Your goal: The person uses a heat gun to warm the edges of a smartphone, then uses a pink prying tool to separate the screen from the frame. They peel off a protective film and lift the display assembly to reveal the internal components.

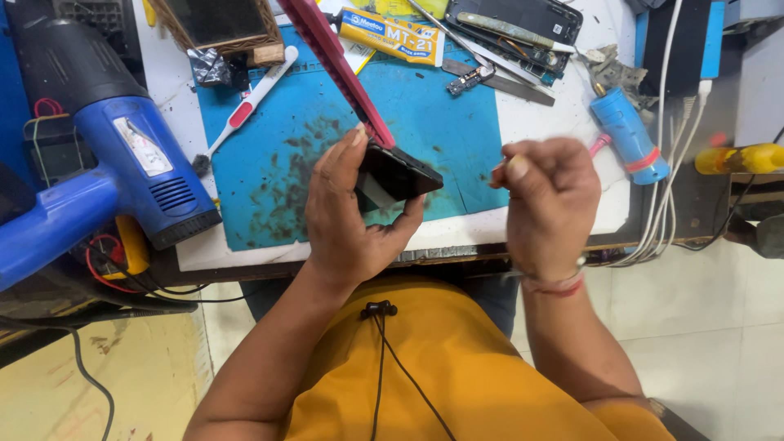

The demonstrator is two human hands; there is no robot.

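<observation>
The person wears a mustard-yellow shirt (pixel 457 367) with short sleeves, leaving both forearms bare. A thin black earphone cable (pixel 384 359) hangs down the shirt's chest from a small black clip. Above the shirt, a reddish thread band (pixel 555 285) circles the right wrist.

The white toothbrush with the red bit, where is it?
In the head view the toothbrush lies slanted on the upper left of the blue mat, between the blue heat gun and the left hand.
</observation>
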